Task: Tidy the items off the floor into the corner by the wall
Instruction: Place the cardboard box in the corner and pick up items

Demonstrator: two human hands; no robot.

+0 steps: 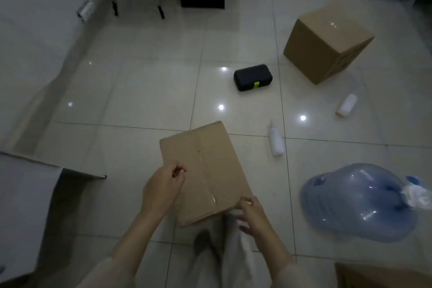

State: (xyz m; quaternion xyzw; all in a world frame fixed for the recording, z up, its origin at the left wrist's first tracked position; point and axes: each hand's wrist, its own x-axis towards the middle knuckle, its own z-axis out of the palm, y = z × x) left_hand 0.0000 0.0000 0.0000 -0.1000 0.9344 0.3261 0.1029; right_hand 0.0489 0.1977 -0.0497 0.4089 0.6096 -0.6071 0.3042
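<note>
A taped cardboard box (203, 170) sits low in the centre of the frame, held at its edges by both hands. The left hand (163, 184) curls its fingers at the box's left edge; the right hand (251, 211) grips the near right corner. Beyond on the tiled floor (140, 91) lie a black case (253, 77), a bigger box (327, 43) at upper right, two white bottles (276, 140) (347, 105), and a blue water jug (360, 201) at lower right.

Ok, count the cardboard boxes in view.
3: one box held between the left hand and right hand, one cube box far right, one box corner bottom right, mostly cut off.
</note>
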